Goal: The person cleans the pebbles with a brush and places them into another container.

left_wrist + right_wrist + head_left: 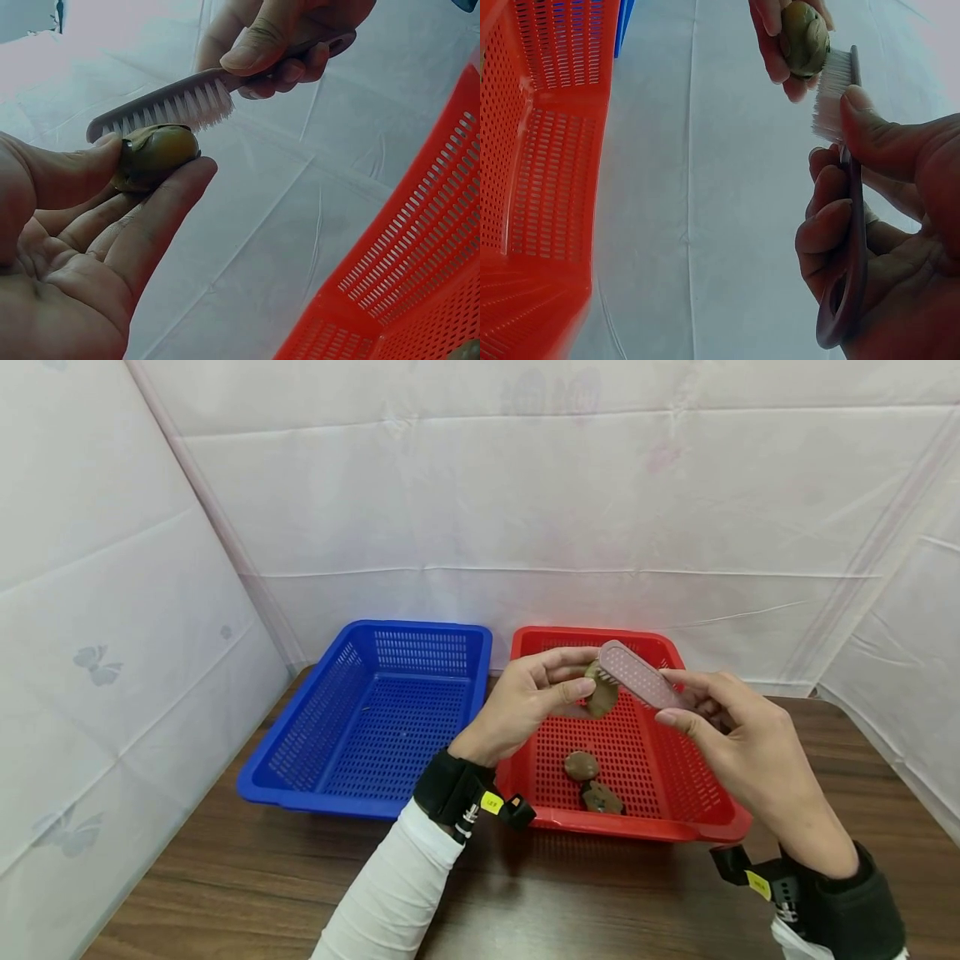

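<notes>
My left hand (521,700) pinches a glossy olive-brown rounded piece (603,697) between thumb and fingers, above the red basket. Its surface looks ridged in the right wrist view; its exact kind is not clear. In my right hand (742,739) is a mauve scrubbing brush (641,677), gripped by its handle with the thumb along it. The brush's white bristles (176,109) face the piece and meet its upper side in the left wrist view. The handle's looped end (840,304) sticks out past the right palm.
The red basket (705,818) holds a smooth brown rounded piece (581,766) and a lumpier brown one (602,797) near its front wall. To its left stands a blue basket (300,797). Both are on a brown wooden table (225,877), with white cloth (525,502) hanging behind.
</notes>
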A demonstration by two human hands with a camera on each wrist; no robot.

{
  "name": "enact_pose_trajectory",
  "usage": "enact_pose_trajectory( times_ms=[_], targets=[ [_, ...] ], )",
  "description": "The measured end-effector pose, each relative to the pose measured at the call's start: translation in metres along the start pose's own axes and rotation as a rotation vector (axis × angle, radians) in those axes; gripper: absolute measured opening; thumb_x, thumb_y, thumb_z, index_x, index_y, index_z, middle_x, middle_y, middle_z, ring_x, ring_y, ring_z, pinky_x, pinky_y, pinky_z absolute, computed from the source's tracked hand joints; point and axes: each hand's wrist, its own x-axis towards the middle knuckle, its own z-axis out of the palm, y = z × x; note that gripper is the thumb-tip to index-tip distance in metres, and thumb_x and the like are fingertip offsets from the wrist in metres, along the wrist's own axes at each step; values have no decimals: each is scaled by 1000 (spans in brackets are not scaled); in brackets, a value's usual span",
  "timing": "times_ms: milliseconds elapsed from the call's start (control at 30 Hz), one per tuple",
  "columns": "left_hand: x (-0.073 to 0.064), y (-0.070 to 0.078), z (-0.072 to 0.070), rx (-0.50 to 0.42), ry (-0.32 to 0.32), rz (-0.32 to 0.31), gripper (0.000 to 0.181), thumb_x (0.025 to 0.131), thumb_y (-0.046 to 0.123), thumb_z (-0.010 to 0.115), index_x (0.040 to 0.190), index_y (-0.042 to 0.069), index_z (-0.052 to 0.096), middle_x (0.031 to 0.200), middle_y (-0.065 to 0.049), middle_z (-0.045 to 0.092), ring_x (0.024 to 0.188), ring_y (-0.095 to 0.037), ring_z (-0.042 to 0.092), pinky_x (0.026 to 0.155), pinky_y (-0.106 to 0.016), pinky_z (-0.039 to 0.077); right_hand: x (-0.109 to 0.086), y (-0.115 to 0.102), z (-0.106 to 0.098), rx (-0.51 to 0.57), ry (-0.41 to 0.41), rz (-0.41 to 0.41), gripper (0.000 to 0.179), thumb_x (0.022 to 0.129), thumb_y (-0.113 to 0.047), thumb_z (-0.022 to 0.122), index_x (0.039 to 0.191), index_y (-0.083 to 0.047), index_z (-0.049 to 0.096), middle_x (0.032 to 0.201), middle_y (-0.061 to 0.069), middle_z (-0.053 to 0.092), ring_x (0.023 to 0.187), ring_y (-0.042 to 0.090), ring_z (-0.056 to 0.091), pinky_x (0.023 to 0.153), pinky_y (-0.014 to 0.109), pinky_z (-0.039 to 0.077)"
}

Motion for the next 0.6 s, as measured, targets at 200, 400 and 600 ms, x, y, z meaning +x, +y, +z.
enact_pose_trajectory(
  times_ms=[200, 400, 600],
  targets=[
    [0, 2, 1, 25, -10, -13, 43, 106, -10, 57, 149, -11, 52, 137, -30, 64, 109, -25, 72, 93, -50, 62, 0, 3, 0, -5, 7, -6, 62, 78, 14, 87, 135, -5, 71, 95, 0, 66, 75, 2, 55, 67, 8, 45],
    [-1, 3, 1, 33, -18, -23, 44, 106, -9, 56, 150, -11, 51, 136, -30, 65, 104, -23, 73, 93, -50, 62, 0, 5, 1, -16, 20, -3, 62, 77, 15, 87, 134, -5, 72, 94, 0, 66, 75, 2, 54, 68, 8, 44],
    [-3, 3, 0, 55, -7, -22, 43, 107, -7, 56, 150, -8, 52, 139, -27, 64, 110, -23, 72, 93, -49, 63, 0, 4, -1, -17, 56, 28, 59, 79, 11, 87, 135, -4, 72, 95, 3, 66, 77, 1, 54, 69, 6, 43]
  ],
)
